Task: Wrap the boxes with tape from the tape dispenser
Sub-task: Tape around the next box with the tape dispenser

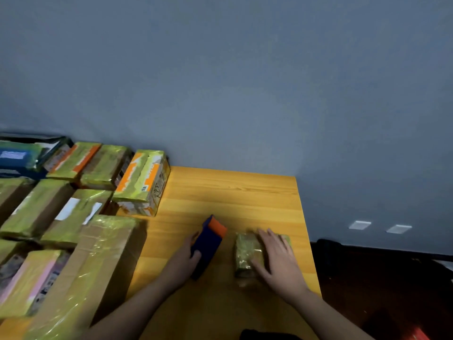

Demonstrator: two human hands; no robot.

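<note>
- Head view: the small box wrapped in glossy yellow-green tape (247,253) lies on the orange wooden worktop (245,192), under the right hand (277,256), whose fingers are spread flat on its top.
- The dark blue tape dispenser with an orange end (208,244) is gripped by the left hand (183,261), fingers curled round its body, just beside the box.
- No tape strand between dispenser and box can be made out.
- Risk: under a flat press only, the light box may be dragged when tape is pulled.
- Risk: the stack of taped cardboard boxes (73,217) stands near the left forearm and may be knocked.
</note>
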